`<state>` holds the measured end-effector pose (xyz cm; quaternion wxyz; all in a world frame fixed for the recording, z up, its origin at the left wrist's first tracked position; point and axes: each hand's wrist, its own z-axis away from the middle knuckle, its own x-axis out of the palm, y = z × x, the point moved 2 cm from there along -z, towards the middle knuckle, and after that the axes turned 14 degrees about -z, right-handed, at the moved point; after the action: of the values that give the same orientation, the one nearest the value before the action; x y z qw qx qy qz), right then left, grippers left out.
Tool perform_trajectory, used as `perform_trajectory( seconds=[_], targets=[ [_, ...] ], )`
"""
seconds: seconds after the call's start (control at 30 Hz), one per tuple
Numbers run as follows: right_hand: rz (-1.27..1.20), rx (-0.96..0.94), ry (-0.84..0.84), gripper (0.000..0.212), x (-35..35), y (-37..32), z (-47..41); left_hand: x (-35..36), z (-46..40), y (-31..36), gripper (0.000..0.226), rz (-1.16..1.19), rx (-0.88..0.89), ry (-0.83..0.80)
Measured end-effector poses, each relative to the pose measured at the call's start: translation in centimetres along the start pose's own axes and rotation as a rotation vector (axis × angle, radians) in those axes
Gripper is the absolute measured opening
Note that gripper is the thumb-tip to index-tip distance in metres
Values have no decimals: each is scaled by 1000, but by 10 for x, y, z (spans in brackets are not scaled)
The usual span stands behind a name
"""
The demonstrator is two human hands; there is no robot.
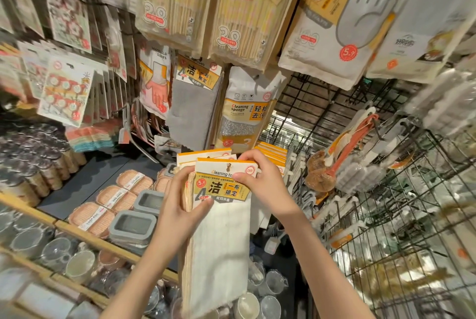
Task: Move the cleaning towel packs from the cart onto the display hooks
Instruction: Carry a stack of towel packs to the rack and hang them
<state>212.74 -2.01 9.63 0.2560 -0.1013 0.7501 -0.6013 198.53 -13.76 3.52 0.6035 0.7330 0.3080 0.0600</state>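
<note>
Head view: both hands grip towel packs [219, 215] below hanging sponge pack [244, 115]

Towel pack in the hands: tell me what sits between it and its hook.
More towel packs already hang right behind the towel pack held by the left hand and right hand; the hook itself is hidden.

A dark shelf [85, 184] with a wooden front edge carries woven trays [116, 199] beside grey containers [132, 226].
</note>
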Motion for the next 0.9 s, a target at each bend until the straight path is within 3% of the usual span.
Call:
perform_trajectory(
  seconds=[0.3,0.47,0.73,0.9],
  targets=[
    [52,41,-10,20,-13,-3,2,-1,2,2,59,-16,-29,40],
    [-13,59,17,26,-23,0,5,-4,-1,-4,65,-29,-48,48],
    [-52,174,161,29,-55,45,-1,-6,-13,-17,58,-51,-11,96],
    [-10,240,182,33,-65,87,2,-8,-18,-25,66,-135,16,90]
  ],
)
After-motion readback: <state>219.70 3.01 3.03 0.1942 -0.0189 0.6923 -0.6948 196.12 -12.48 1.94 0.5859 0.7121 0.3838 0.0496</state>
